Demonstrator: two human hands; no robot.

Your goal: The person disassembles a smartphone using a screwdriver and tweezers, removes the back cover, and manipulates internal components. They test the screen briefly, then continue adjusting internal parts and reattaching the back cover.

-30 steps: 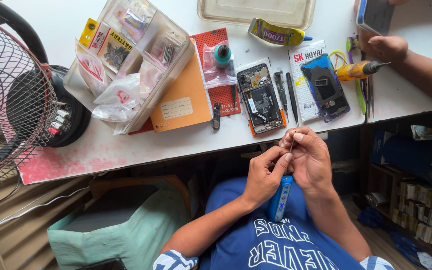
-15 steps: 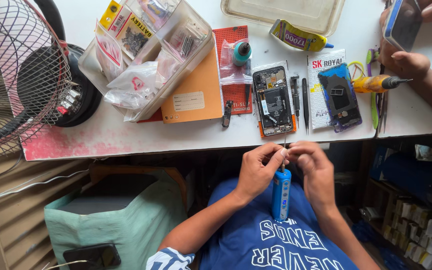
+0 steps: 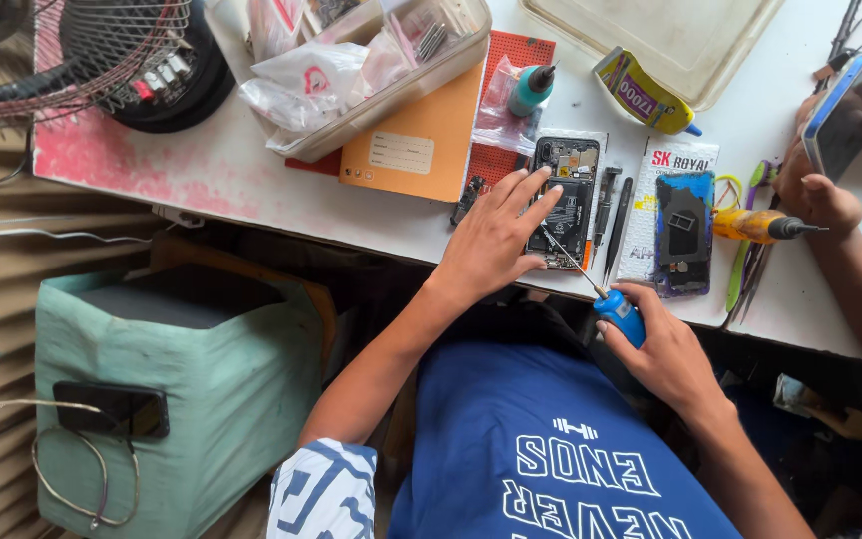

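Note:
An opened phone (image 3: 569,185) with its back off lies on the white table (image 3: 251,190) near the front edge. My left hand (image 3: 499,235) rests flat on its near left side, fingers spread. My right hand (image 3: 662,351) is closed around a blue-handled screwdriver (image 3: 619,314) just off the table edge. The thin shaft slants up and left, and its tip is over the phone's lower part beside my left fingers.
Another person's hands on the right hold a phone (image 3: 838,112) and rest by an orange-handled screwdriver (image 3: 755,226). Around the phone are black tools (image 3: 611,215), a second phone on a white packet (image 3: 683,232), a teal bottle (image 3: 529,90), a yellow glue tube (image 3: 641,95), an orange notebook (image 3: 416,148), a parts box (image 3: 351,55), a fan (image 3: 82,45). A green box (image 3: 182,399) stands below.
Both hands were together below the table edge on the screwdriver. My left hand has since gone up onto the opened phone, and my right hand alone holds the screwdriver, pointing at the phone.

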